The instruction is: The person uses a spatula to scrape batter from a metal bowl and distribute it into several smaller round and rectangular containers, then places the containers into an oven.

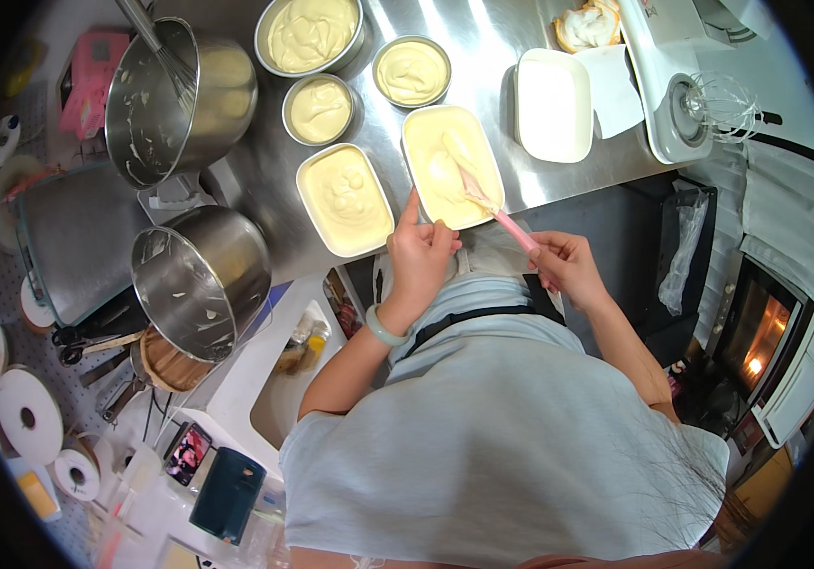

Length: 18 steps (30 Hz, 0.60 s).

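Note:
My right hand grips the pink handle of a spatula, its blade down in pale yellow batter. That batter fills a white rectangular pan at the near edge of the steel worktop. My left hand holds the pan's near left corner, index finger stretched along its side and the other fingers curled by the front rim. Left of it stands a second batter-filled rectangular pan. Behind them are three round tins of batter: a large one, a small one and a medium one.
An unfilled white rectangular pan lies to the right, near a mixer with a wire whisk. At left are a steel bowl holding a whisk and another steel bowl. A lit oven stands at right.

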{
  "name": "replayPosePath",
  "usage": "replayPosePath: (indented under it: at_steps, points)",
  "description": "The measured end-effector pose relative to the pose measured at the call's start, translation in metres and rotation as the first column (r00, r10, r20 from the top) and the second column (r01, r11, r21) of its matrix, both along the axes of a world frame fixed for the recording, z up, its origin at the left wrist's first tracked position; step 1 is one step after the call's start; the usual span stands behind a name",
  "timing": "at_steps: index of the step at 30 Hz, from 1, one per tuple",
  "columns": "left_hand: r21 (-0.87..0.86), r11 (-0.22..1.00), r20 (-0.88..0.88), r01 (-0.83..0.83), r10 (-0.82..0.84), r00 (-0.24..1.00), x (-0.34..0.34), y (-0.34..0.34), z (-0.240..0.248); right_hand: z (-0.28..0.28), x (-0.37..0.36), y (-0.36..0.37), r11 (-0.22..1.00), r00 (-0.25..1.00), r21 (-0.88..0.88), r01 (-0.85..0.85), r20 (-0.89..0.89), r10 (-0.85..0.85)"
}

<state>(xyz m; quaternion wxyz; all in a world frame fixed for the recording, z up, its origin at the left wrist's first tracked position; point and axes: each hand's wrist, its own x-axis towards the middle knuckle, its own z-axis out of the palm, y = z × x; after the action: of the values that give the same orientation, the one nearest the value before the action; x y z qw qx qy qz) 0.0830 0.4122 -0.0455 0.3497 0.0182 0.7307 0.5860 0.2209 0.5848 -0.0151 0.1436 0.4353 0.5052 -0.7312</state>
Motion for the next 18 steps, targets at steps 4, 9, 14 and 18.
replayPosePath:
  at_steps: [4,9,14,18]
  points:
    - [0.016,1.0,0.026,0.009,-0.009,1.0,-0.003,-0.001,-0.005,-0.012,0.007,0.004,0.981,0.994,-0.168,0.097,-0.037,-0.105]
    - [0.04,0.999,0.065,-0.018,0.015,0.998,-0.004,0.0,-0.013,-0.024,0.016,0.008,0.993,0.989,-0.041,0.11,-0.092,-0.114]
    - [0.064,0.993,0.113,-0.098,0.09,0.989,0.005,0.003,-0.033,-0.021,0.019,0.026,0.999,0.993,0.015,0.031,-0.115,-0.029]
    - [0.05,0.988,0.103,-0.144,0.138,0.985,0.016,0.002,-0.048,-0.025,0.02,0.044,0.997,0.993,0.005,-0.075,-0.093,0.075]
